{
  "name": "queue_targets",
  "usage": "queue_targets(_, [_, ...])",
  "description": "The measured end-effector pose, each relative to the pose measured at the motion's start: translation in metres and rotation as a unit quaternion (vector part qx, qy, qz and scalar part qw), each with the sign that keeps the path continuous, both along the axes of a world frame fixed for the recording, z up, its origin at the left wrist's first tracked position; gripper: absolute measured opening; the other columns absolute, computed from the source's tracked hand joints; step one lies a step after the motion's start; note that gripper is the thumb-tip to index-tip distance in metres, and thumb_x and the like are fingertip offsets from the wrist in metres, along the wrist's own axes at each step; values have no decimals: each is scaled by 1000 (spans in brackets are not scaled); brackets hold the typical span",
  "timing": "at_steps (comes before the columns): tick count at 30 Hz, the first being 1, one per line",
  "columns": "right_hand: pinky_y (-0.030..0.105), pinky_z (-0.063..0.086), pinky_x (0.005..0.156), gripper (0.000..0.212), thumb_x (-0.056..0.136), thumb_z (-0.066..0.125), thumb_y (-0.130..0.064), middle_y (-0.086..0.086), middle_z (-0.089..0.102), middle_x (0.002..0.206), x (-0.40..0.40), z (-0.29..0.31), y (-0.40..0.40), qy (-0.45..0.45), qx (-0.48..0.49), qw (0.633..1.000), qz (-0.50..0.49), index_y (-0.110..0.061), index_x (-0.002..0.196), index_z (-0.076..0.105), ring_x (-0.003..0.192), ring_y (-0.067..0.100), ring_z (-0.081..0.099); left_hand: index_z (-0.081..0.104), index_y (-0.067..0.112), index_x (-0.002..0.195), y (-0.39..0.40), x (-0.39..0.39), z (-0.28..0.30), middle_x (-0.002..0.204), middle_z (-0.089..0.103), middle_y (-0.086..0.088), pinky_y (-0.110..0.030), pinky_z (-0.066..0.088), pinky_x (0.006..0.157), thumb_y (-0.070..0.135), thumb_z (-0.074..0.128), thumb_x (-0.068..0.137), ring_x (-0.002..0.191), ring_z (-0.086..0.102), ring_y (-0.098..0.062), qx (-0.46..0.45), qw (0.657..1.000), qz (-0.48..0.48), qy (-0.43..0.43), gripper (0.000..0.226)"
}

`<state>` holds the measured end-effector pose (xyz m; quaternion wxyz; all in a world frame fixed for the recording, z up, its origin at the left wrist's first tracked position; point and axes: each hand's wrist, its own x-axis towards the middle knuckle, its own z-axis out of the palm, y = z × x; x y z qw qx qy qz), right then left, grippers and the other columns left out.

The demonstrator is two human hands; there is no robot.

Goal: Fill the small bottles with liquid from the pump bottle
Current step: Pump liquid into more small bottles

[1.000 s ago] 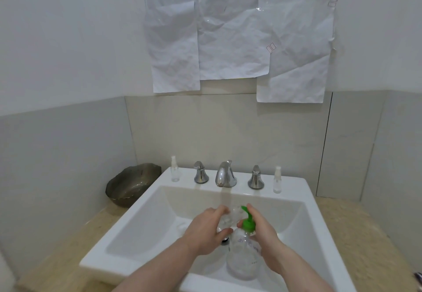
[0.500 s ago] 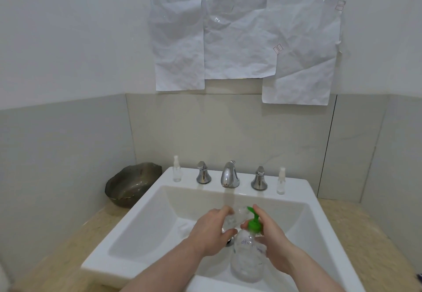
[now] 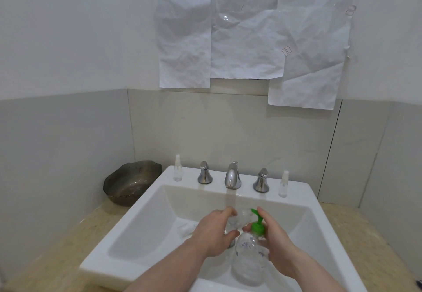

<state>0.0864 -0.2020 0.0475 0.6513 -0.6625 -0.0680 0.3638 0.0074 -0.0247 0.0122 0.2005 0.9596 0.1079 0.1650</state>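
Observation:
Over the white sink (image 3: 141,230) my right hand (image 3: 277,243) grips a clear pump bottle (image 3: 247,262) around its neck, with a finger on the green pump head (image 3: 258,226). My left hand (image 3: 213,234) holds a small clear bottle (image 3: 238,219) just under the green spout. Two more small spray bottles stand on the back ledge, one at the left (image 3: 177,171) and one at the right (image 3: 283,184). A small clear cap (image 3: 186,229) lies in the basin to the left of my left hand.
A chrome tap (image 3: 233,176) with two handles (image 3: 204,173) (image 3: 261,181) sits on the back ledge. A dark metal bowl (image 3: 131,183) rests on the beige counter left of the sink. Crumpled white paper sheets (image 3: 251,35) hang on the wall.
Both hands stay together over the basin with the two bottles. The camera has tilted slightly; nothing else has visibly moved.

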Motion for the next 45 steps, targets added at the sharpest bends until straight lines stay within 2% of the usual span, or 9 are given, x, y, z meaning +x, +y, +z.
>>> queue_targets(6, [33, 41, 69, 43, 101, 50, -50, 7, 80, 107, 3, 0, 5, 4, -5, 1000, -4, -14, 91, 70, 85, 23, 57, 45, 33, 135, 4, 0, 0, 132, 59, 4, -31, 43, 99, 45, 63, 94, 122, 52, -17, -11, 1000, 2, -9, 46])
queue_targets(13, [35, 41, 76, 53, 97, 50, -64, 2, 79, 100, 6, -6, 6, -8, -12, 1000, 5, -20, 112, 75, 84, 22, 59, 44, 33, 134, 4, 3, 0, 130, 60, 3, -33, 44, 100, 45, 63, 94, 122, 53, -18, -18, 1000, -2, -6, 46])
queue_targets(20, [39, 38, 87, 40, 100, 50, -52, 6, 80, 110, 9, -7, 6, -4, -5, 1000, 8, -18, 95, 70, 96, 25, 58, 44, 36, 133, 4, 2, 0, 128, 58, 1, -31, 44, 97, 44, 64, 94, 119, 53, -19, -28, 1000, 1, -6, 45])
queue_targets(25, [38, 41, 84, 46, 101, 49, -56, 3, 80, 100, 7, -8, 4, -9, -2, 1000, 1, -17, 110, 73, 91, 23, 60, 46, 33, 134, 3, 3, 0, 130, 59, 1, -30, 42, 97, 43, 65, 94, 121, 53, -19, -26, 1000, -5, -10, 46])
queue_targets(29, [35, 41, 85, 54, 97, 50, -64, 1, 79, 100, 4, -6, 5, -12, -8, 1000, 13, -16, 95, 76, 89, 23, 59, 45, 34, 135, 3, 1, 1, 127, 59, 2, -29, 42, 95, 43, 65, 94, 118, 54, -18, -32, 999, 1, -16, 46])
queue_targets(32, [38, 39, 88, 47, 98, 52, -59, 3, 80, 108, 8, -7, 6, -8, -4, 1000, 21, -17, 90, 72, 98, 26, 58, 45, 35, 135, 4, -1, 2, 129, 58, 3, -28, 41, 97, 42, 65, 94, 120, 52, -17, -33, 999, 0, -18, 46])
queue_targets(35, [38, 38, 82, 43, 99, 51, -53, 6, 79, 111, 10, -8, 7, -1, -4, 1000, 17, -17, 85, 68, 98, 27, 57, 45, 36, 134, 5, -2, 3, 130, 58, 3, -30, 43, 98, 42, 65, 94, 120, 53, -18, -37, 999, 2, -16, 45])
queue_targets(41, [36, 39, 76, 56, 97, 48, -66, 1, 79, 102, 9, -9, 7, -9, -18, 999, 30, -19, 112, 75, 89, 23, 59, 45, 35, 135, 5, 0, 1, 129, 58, 2, -30, 43, 97, 43, 64, 95, 119, 53, -18, -36, 999, 3, -16, 45])
queue_targets(45, [37, 39, 79, 59, 95, 49, -69, 0, 79, 102, 12, -10, 8, -10, -28, 999, 39, -17, 106, 76, 90, 22, 60, 45, 34, 133, 5, 1, 1, 125, 59, 0, -30, 43, 94, 44, 65, 94, 117, 54, -19, -36, 999, 3, -12, 45])
